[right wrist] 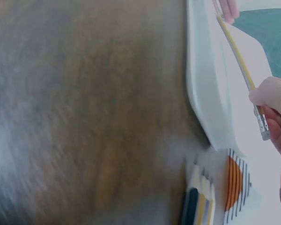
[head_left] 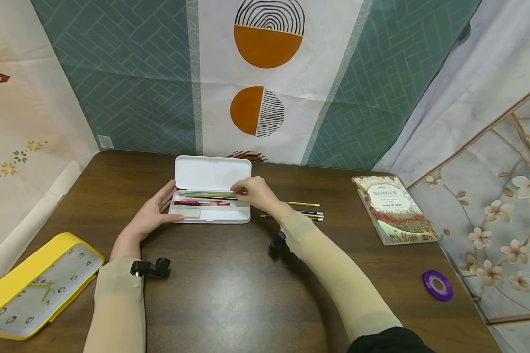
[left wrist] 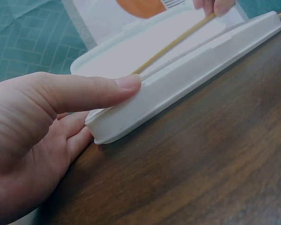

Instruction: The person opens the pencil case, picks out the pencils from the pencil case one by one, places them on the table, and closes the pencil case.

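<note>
Pencil (right wrist: pixel 236 56), slim, yellow, pinched near its silver-banded end by right hand (head_left: pixel 258 194), fingertips closed on it; points toward nine o'clock over white rectangular lidded case (head_left: pixel 213 172); left hand (head_left: pixel 151 215) grips case's nine-o'clock end.

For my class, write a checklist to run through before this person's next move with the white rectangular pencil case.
1. White rectangular pencil case open, lid raised: ok.
2. Left hand holding the case's left end: ok.
3. Right hand pinching the slim yellow pencil near its silvery end: ok.
4. Yellow pencil released: not ok, right hand has it.
5. Pencil's tip resting on the case floor: cannot tell.
6. Brown wooden table right of the case free of pencils: not ok, several sharpened pencils lie there.
</note>
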A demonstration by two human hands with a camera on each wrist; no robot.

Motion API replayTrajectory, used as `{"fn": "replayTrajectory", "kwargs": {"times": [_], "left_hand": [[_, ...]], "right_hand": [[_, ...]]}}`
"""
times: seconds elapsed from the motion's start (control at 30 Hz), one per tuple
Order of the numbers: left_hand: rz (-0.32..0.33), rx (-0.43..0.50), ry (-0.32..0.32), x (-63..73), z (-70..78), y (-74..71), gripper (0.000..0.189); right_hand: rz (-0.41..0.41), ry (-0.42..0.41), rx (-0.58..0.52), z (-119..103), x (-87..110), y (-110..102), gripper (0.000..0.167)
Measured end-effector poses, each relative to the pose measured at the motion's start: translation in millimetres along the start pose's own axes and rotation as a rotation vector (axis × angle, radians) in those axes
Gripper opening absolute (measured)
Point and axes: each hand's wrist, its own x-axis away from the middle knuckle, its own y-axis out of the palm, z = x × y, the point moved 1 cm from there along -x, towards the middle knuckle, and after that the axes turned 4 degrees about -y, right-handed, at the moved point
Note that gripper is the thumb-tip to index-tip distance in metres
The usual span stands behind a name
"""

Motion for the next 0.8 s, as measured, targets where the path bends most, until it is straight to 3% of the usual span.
{"fn": "replayTrajectory", "kwargs": {"times": [0.47, 0.8], "left_hand": [[-0.001, 0.008, -0.002, -0.8, 2.4, -0.8, 0.11], [0.0, 0.024, 0.007, 0.4, 0.8, -0.4, 0.109]], "right_hand": [[0.055, -0.098, -0.051, 10.3, 22.9, -44.3, 0.018], [0.069, -0.014, -0.193, 38.9, 60.8, -73.9, 0.018]]}}
